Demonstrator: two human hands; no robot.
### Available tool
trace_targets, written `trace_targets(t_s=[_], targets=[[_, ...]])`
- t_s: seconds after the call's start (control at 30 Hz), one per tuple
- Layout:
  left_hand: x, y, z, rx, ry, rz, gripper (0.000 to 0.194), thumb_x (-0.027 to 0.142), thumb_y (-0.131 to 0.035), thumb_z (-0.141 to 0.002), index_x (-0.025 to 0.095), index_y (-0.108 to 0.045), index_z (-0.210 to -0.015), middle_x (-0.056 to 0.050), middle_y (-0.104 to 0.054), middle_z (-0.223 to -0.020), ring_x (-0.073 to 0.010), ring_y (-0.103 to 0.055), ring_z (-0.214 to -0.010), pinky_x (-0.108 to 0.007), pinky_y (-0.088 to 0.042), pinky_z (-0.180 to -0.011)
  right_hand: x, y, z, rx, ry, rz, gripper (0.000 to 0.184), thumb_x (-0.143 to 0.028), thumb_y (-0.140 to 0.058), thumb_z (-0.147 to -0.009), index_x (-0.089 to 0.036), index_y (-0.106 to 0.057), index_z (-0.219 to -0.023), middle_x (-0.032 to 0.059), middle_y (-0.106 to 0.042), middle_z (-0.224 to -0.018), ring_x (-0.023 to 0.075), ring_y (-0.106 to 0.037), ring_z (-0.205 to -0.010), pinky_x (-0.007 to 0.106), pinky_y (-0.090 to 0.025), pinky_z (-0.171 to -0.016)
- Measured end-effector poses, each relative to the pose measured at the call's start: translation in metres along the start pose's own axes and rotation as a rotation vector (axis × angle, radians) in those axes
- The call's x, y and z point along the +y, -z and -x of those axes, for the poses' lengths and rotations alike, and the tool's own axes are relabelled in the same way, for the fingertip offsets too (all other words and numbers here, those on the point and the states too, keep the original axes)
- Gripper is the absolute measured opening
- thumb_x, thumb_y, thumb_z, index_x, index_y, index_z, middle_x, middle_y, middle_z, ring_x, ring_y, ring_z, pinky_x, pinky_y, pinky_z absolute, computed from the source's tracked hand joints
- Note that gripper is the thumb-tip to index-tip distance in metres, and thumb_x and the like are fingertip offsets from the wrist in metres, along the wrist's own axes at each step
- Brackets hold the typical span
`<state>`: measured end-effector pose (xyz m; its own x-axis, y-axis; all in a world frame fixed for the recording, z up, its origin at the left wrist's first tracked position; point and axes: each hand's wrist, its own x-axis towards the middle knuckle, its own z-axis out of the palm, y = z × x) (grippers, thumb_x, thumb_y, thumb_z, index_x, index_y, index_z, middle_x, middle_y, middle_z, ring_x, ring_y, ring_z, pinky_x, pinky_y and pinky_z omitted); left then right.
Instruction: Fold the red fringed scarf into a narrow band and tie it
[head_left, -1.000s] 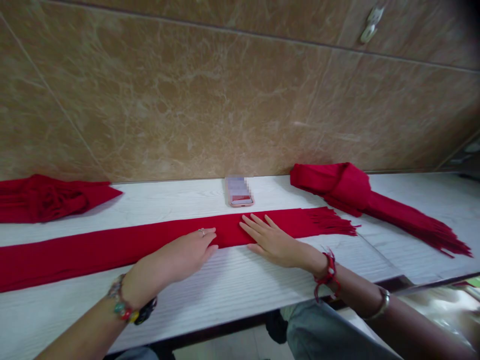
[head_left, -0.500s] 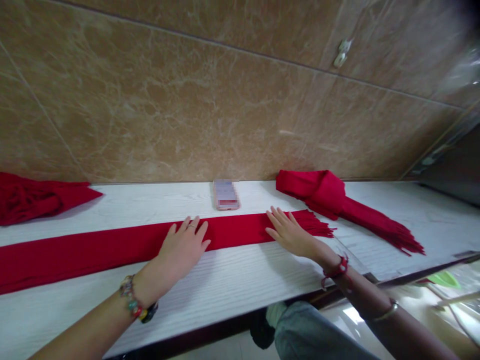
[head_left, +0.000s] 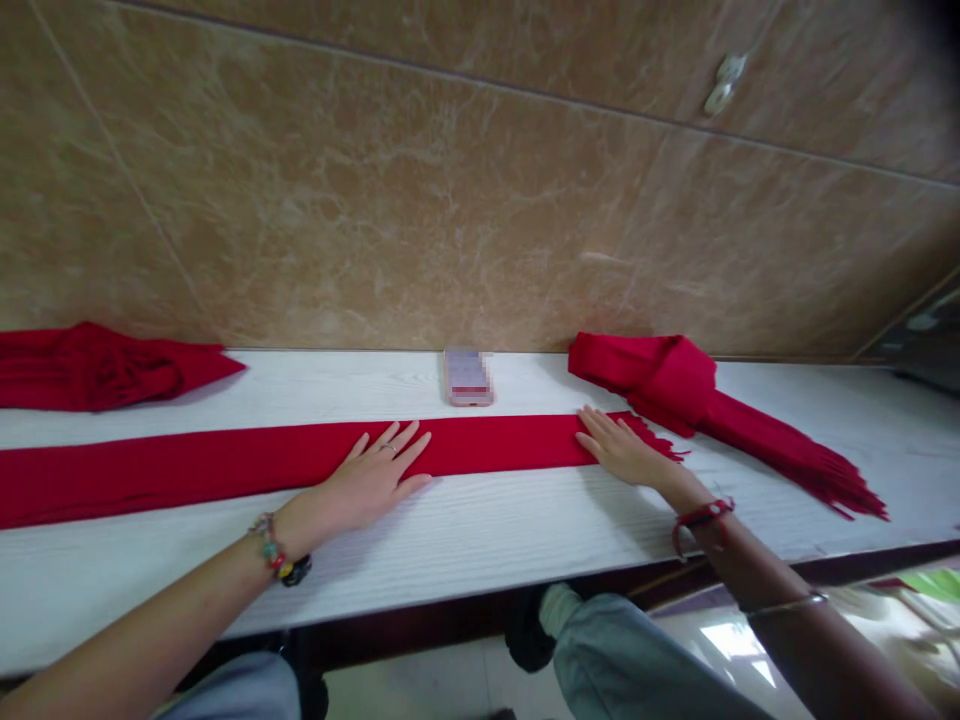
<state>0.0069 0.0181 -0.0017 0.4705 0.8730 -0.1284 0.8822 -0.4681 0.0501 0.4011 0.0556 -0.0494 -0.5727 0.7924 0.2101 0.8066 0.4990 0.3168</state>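
Note:
A long red scarf (head_left: 225,465) lies stretched flat along the white table (head_left: 480,540), its fringed end at the right. My left hand (head_left: 371,480) rests on its middle, palm down and fingers spread. My right hand (head_left: 622,448) lies flat on the scarf's right end, just at the fringe, fingers stretched out. Neither hand holds anything.
A pink phone (head_left: 468,377) lies beyond the scarf near the tiled wall (head_left: 450,200). A knotted red scarf (head_left: 675,385) with a fringed tail sits at the back right. Another bunched red scarf (head_left: 97,365) lies at the back left. My knees show below the table's front edge.
My right hand has slid rightward along the scarf to its fringed end. My left hand has stayed near the middle. The scarf lies straighter.

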Motion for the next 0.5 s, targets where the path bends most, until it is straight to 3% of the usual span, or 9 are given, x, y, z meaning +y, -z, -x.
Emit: trace_targets(t_s=[0.1, 0.17, 0.23, 0.27, 0.4, 0.5], targets=[[-0.015, 0.005, 0.01, -0.037, 0.06, 0.012, 0.059, 0.05, -0.022, -0.091, 0.02, -0.017, -0.141, -0.01, -0.012, -0.147, -0.0284, -0.009, -0.135, -0.054, -0.017, -0.103, 0.007, -0.002, 0.0, 0.073, -0.055, 0.02, 0.033, -0.014, -0.03, -0.089, -0.007, -0.057, -0.107, 0.0275, -0.049, -0.123, 0.0364, -0.04, -0.12, 0.061, -0.042, -0.084], [-0.025, 0.007, 0.018, -0.027, 0.087, 0.007, 0.057, 0.049, -0.022, -0.092, 0.019, -0.019, -0.141, -0.012, -0.014, -0.147, -0.0283, -0.012, -0.135, -0.053, -0.018, -0.102, -0.008, 0.006, -0.016, 0.151, -0.112, -0.043, 0.037, -0.024, -0.032, -0.091, -0.003, -0.052, -0.114, 0.0296, -0.048, -0.123, 0.0374, -0.038, -0.122, 0.061, -0.04, -0.087], [-0.035, 0.007, 0.026, 0.0, 0.095, -0.002, 0.058, 0.049, -0.023, -0.092, 0.019, -0.02, -0.141, -0.013, -0.015, -0.147, -0.0276, -0.014, -0.134, -0.051, -0.018, -0.103, -0.037, 0.022, -0.042, 0.215, -0.104, -0.169, 0.046, -0.032, -0.031, -0.092, -0.002, -0.043, -0.125, 0.0281, -0.044, -0.128, 0.0347, -0.033, -0.125, 0.058, -0.037, -0.093], [-0.039, 0.007, 0.03, 0.01, 0.093, -0.005, 0.058, 0.049, -0.024, -0.091, 0.018, -0.02, -0.141, -0.013, -0.015, -0.147, -0.0273, -0.014, -0.134, -0.049, -0.018, -0.104, -0.055, 0.032, -0.057, 0.216, -0.036, -0.25, 0.048, -0.034, -0.03, -0.092, -0.004, -0.039, -0.129, 0.0257, -0.042, -0.131, 0.0319, -0.032, -0.127, 0.055, -0.037, -0.095], [-0.057, 0.005, 0.045, 0.019, 0.066, -0.012, 0.062, 0.052, -0.033, -0.089, 0.018, -0.024, -0.14, -0.014, -0.017, -0.146, -0.027, -0.015, -0.134, -0.045, -0.019, -0.104, -0.136, 0.07, -0.114, 0.125, 0.282, -0.429, 0.051, -0.037, -0.034, -0.091, -0.009, -0.035, -0.134, 0.0186, -0.037, -0.137, 0.0248, -0.03, -0.129, 0.046, -0.031, -0.104], [-0.074, 0.001, 0.054, 0.056, 0.029, -0.024, 0.057, 0.046, -0.037, -0.089, 0.02, -0.025, -0.139, -0.012, -0.018, -0.146, -0.0245, -0.017, -0.134, -0.042, -0.02, -0.105, -0.185, 0.087, -0.141, 0.027, 0.376, -0.473, 0.054, -0.037, -0.038, -0.09, -0.007, -0.033, -0.134, 0.0185, -0.033, -0.14, 0.024, -0.028, -0.13, 0.041, -0.03, -0.105]])
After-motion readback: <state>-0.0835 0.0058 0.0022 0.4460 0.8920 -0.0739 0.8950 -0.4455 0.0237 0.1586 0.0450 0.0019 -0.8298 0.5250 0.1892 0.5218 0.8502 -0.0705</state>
